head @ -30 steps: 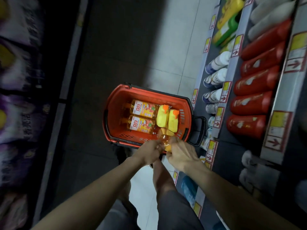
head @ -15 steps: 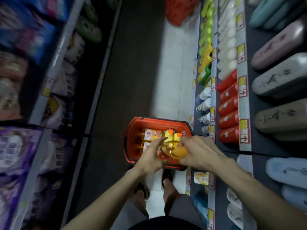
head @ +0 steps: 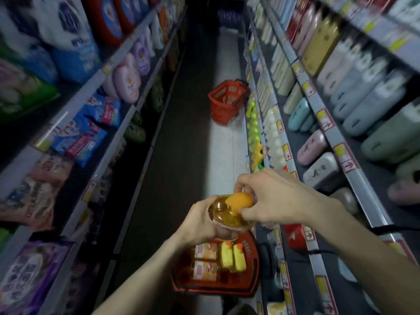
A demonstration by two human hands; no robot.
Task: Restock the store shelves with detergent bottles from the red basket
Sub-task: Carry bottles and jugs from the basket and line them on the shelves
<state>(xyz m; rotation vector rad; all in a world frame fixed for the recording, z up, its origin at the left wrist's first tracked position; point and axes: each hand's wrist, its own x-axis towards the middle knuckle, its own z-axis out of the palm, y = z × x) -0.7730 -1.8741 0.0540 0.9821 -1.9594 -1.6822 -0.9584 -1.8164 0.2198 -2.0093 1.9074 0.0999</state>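
The left hand (head: 200,221) wrapped its curled fingers round the body of a clear plastic detergent bottle filled with amber liquid (head: 225,215), while the right hand (head: 272,198) pinched the bottle's rounded orange cap (head: 239,201) between thumb and fingertips. The bottle was held in the air, cap toward the camera, directly above the near red plastic basket (head: 252,264) on the aisle floor. In that basket lay two more amber bottles with pale labels (head: 204,261) on the left and two yellow bottles with orange caps (head: 233,258) on the right. A second red basket (head: 227,101) stood farther down the aisle, just beside the right-hand shelves (head: 316,103) stocked with rows of bottles.
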